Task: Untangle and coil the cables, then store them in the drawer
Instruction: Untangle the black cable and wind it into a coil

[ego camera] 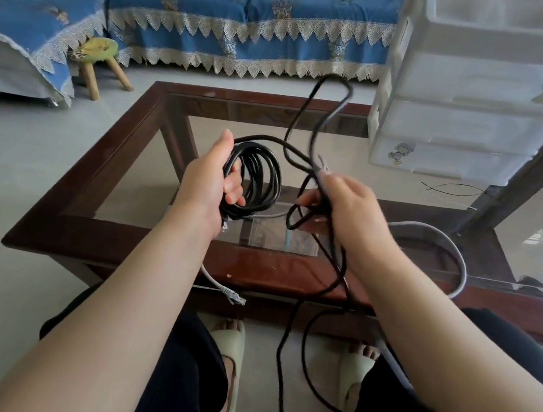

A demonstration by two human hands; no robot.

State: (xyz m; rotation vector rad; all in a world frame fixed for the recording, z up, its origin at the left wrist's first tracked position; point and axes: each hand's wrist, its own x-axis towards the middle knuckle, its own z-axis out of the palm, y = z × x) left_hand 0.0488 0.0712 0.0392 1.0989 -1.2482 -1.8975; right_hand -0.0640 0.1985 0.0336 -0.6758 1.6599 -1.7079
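Slack black cable [287, 363] trails down between the knees to the floor. Above the counter [113, 240], the left hand [211, 184] curls around an upright black coil [259, 183]. The right hand [345, 212] pinches a loose strand that loops up and away. A gray cable [457, 254] lies across the counter. White drawer unit [478, 94] stands far right.

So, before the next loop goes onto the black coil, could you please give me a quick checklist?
1. Left hand grips the black coil: ok.
2. Right hand holds the loose black cable: ok.
3. Loose length free of kinks: not ok, it loops and crosses itself.
4. Grey cable clear of the black one: cannot tell.
5. Drawer unit open for storing: not ok, drawers look closed.
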